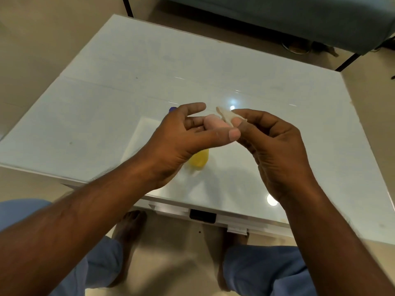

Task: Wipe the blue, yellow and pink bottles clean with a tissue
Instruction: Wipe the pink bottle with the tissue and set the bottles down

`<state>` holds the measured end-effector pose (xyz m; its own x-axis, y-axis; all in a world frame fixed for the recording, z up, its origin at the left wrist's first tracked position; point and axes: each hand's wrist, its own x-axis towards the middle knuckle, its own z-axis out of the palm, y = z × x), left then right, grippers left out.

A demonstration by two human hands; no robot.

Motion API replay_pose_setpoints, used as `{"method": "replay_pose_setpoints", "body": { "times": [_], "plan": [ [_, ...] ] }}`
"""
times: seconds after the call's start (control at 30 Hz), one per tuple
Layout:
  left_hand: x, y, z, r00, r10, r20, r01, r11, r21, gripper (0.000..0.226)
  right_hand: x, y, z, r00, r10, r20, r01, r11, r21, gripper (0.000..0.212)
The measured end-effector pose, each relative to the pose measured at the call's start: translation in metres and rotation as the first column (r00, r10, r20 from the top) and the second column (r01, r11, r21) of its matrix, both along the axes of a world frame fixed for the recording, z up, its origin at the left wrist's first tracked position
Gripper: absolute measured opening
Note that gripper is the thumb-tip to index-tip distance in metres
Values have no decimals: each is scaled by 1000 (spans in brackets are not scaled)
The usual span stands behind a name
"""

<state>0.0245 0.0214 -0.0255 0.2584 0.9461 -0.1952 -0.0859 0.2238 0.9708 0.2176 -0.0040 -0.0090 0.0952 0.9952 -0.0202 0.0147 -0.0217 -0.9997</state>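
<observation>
My left hand (179, 137) holds a small pink bottle (213, 123) above the white table (106, 86), between its thumb and curled middle fingers, with the index finger stretched out. A crumpled tissue (226, 116) is pinched in the fingertips of my right hand (275, 150) and touches the pink bottle's end. The yellow bottle (199, 160) stands on the table under my left hand, mostly hidden. Only a bit of the blue bottle (172, 109) peeks out behind my left hand.
A flat white sheet (140, 135) lies on the table left of the yellow bottle. The table's near edge carries a black latch (202, 216). My legs and bare feet are below it. A dark sofa (299, 20) stands beyond the far edge.
</observation>
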Motion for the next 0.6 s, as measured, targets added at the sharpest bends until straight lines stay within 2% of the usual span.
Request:
{"method": "replay_pose_setpoints", "body": {
  "times": [0.17, 0.3, 0.37, 0.5, 0.6],
  "plan": [
    [-2, -7, 8, 985, -97, -146, 124, 973, 194, 116, -3, -8, 6, 989, 110, 103, -133, 961, 244, 19],
    [4, -22, 7, 953, -224, -205, 277, 916, 289, 124, 1, -1, 0, 990, -12, 142, -11, 987, 162, 16],
    [5, -22, 4, 956, -202, -215, 261, 919, 295, 124, 2, -1, 0, 985, 22, 169, -52, 983, 175, 14],
    [-1, -7, 6, 984, -69, -163, 120, 938, 326, 121, 3, -8, 4, 983, 160, 95, -177, 960, 219, 17],
    [-3, -9, 10, 983, -95, -155, 148, 914, 377, 122, 7, -6, 7, 995, 77, 60, -89, 972, 217, 14]
  ]
}}
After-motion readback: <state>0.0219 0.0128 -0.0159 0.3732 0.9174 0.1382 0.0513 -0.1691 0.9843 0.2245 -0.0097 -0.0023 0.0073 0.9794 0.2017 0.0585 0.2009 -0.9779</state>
